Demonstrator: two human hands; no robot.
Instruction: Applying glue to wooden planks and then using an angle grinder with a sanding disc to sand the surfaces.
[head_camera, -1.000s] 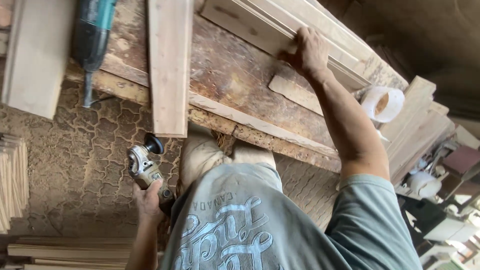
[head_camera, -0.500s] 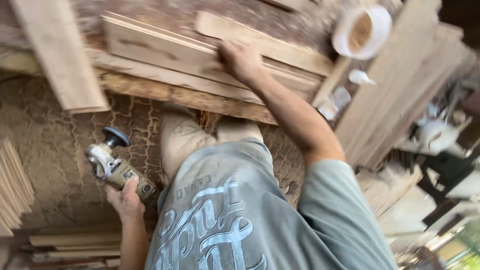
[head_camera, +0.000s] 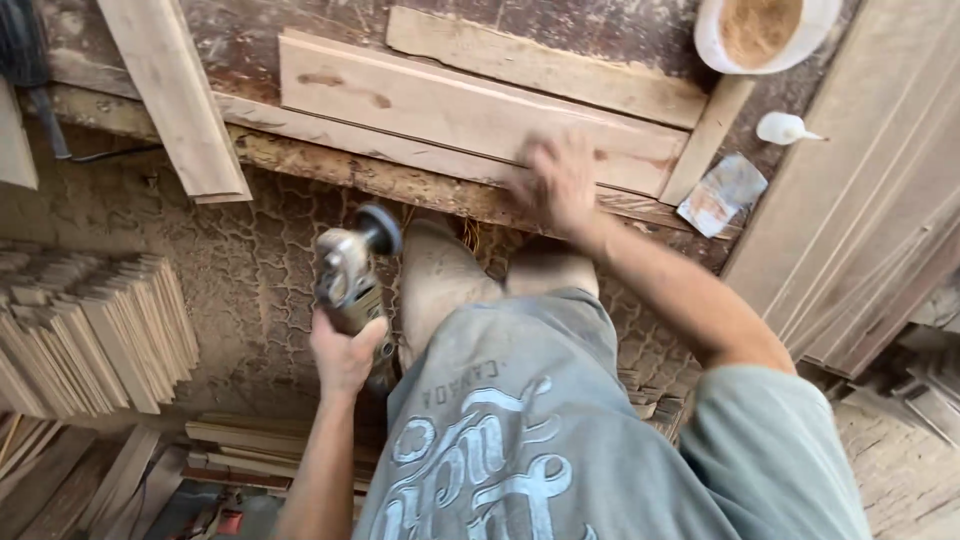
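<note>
The left hand (head_camera: 345, 352) grips an angle grinder (head_camera: 350, 270) below the workbench (head_camera: 420, 185) edge; the right hand (head_camera: 555, 185), blurred with fingers spread, rests on the grooved wooden panel (head_camera: 450, 110) atop the workbench

Few things here count as packaging. A round white plastic tub (head_camera: 765, 35) stands at the top right edge of the worn workbench, open, filled with tan sawdust-like powder. Just below and to its right lies a small white squeeze bottle with a pointed nozzle (head_camera: 787, 128), on its side, nozzle pointing right. Below that, at the bench's front edge, lies a crumpled grey, rust-stained square sheet (head_camera: 722, 194) (whether it is a wrapper or a worn sanding sheet cannot be told). No labels can be made out on any of them. The grey shirt (head_camera: 520, 440) bears pale blue and white script lettering across its front. No signs or screens show.
</note>
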